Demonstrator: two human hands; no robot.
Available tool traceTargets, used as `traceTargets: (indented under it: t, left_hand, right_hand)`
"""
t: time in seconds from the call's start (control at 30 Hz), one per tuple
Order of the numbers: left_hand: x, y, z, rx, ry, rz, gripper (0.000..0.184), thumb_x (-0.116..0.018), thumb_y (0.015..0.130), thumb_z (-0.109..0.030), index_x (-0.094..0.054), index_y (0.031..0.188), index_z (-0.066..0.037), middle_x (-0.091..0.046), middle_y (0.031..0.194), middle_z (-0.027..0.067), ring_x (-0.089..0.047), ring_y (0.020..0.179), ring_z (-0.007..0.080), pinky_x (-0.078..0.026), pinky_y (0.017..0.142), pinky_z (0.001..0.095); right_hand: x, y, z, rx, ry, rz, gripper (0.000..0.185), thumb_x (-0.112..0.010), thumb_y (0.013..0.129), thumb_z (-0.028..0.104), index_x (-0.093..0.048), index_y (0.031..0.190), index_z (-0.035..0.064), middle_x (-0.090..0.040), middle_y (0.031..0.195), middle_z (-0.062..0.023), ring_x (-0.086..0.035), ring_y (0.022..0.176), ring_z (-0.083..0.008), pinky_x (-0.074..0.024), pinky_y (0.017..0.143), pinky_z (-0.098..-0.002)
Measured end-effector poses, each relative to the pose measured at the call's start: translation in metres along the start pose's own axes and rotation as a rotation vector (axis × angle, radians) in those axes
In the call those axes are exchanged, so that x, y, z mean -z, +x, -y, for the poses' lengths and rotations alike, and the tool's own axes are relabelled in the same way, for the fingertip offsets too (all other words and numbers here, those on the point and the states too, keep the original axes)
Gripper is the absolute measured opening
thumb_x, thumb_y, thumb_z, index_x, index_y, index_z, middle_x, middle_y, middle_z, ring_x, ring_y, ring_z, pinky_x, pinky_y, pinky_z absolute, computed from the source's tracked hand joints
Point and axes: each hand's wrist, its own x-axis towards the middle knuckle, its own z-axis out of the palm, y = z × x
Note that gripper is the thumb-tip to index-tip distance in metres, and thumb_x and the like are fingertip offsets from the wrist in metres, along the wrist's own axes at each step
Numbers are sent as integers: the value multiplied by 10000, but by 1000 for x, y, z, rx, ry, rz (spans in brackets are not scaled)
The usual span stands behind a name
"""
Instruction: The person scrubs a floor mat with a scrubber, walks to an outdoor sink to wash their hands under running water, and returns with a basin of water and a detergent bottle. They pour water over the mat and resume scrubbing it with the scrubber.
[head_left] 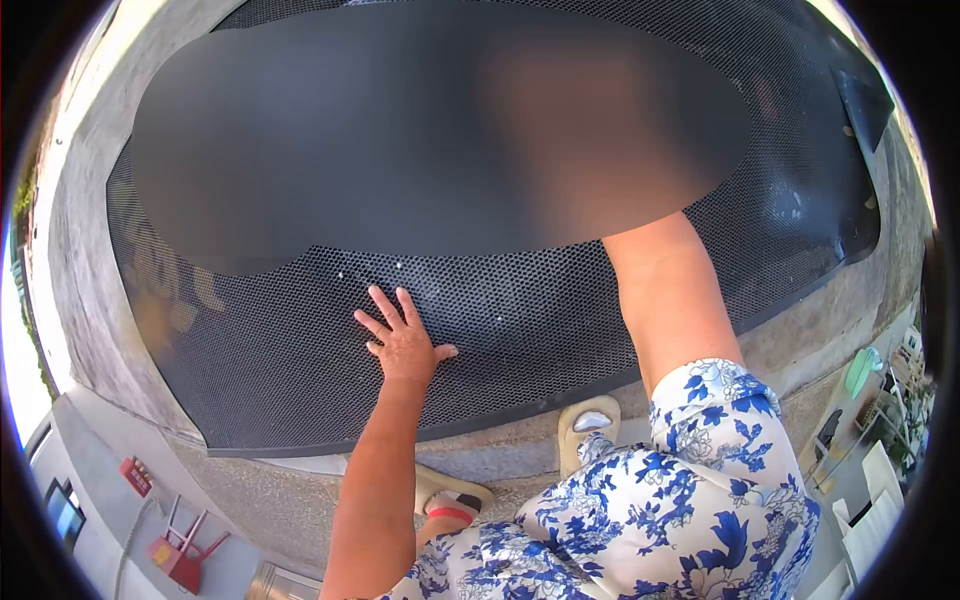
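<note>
A black mesh mat (530, 370) with a honeycomb of small holes spreads in front of me. My left hand (405, 345) lies on it, palm down, fingers spread and holding nothing. A few small white specks show on the mat just beyond the fingertips. My right arm (670, 285) reaches forward over the mat. A large blurred patch covers the right forearm's far end and the hand, so the fingers and anything in them are hidden.
A pale concrete rim (85, 250) borders the mat. My sandalled feet stand at the near edge, one in a beige sandal (588, 425). A red stool (185, 550) is at lower left. A green object (860, 372) and assorted items are at right.
</note>
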Motion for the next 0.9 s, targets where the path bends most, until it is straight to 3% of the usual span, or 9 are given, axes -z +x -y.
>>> traceTargets:
  t: [0.1, 0.2, 0.33, 0.43, 0.5, 0.6, 0.73, 0.83, 0.9]
  left_hand:
    - [-3, -1, 2, -14, -37, -25, 1217, -769, 560, -539, -72, 1420, -32, 102, 1439, 293, -14, 1271, 583, -402, 896, 613]
    - [-5, -1, 3, -25, 6, -49, 1245, -780, 535, -536, -61, 1418, -34, 90, 1442, 285, -58, 1271, 580, -436, 862, 603]
    - [-7, -2, 5, -25, -17, -53, 1230, -781, 543, -528, -67, 1419, -41, 65, 1442, 283, -61, 1268, 583, -434, 869, 603]
    - [-11, 0, 7, -35, -47, -76, 1234, -786, 530, -530, -79, 1419, -47, 57, 1445, 277, -69, 1265, 585, -437, 865, 608]
    - [-7, 0, 7, -36, -51, -74, 1231, -784, 529, -535, -86, 1418, -47, 55, 1446, 277, -70, 1265, 585, -438, 860, 610]
    - [-4, -1, 9, -23, -64, -61, 1206, -769, 540, -548, -104, 1421, -60, 49, 1448, 272, -71, 1267, 582, -440, 856, 615]
    - [-8, -4, 11, -41, -81, -85, 1184, -762, 553, -548, -113, 1429, -86, 77, 1458, 251, -61, 1276, 572, -436, 862, 610]
    - [-14, -14, 18, -61, -160, -197, 1154, -782, 550, -509, -152, 1425, -96, 37, 1487, 173, -80, 1318, 501, -423, 909, 572]
    - [-44, -19, 30, -146, -243, -332, 976, -753, 648, -426, -231, 1408, -106, -50, 1491, 138, -120, 1344, 419, -348, 989, 548]
  right_hand:
    - [-4, -79, 67, 533, 214, 85, 236, -633, 769, 257, -576, 923, 87, -531, 891, -76, -543, 831, -240, -497, 674, -358]
    - [10, -191, 63, 1043, 305, 227, 128, -570, 774, 192, -591, 875, 116, -529, 852, -34, -530, 775, -171, -451, 626, -303]
    - [22, -231, 3, 1225, 438, 219, 124, -570, 774, 186, -581, 894, 154, -488, 807, -18, -500, 723, -155, -441, 615, -298]
    - [20, -130, -20, 828, 240, 36, 325, -682, 695, 184, -535, 982, 146, -486, 859, -62, -518, 754, -224, -461, 616, -354]
    - [9, -77, -41, 501, 15, -77, 326, -659, 765, 227, -542, 1055, 135, -501, 905, -96, -540, 836, -258, -495, 686, -389]
    - [18, -46, -43, -191, 0, 73, 324, -613, 812, 288, -554, 1091, 133, -504, 954, -103, -537, 883, -265, -505, 690, -393]
    - [14, -146, 5, 558, 89, 7, 338, -684, 724, 209, -550, 1023, 127, -491, 900, -101, -537, 843, -267, -503, 672, -373]
    - [26, -248, 25, 925, 279, 246, 390, -727, 638, 187, -540, 974, 121, -470, 832, -63, -512, 727, -220, -466, 604, -347]
    - [37, -277, 14, 1138, 326, 335, 412, -717, 647, 177, -536, 1014, 129, -471, 855, -62, -512, 752, -212, -465, 615, -347]
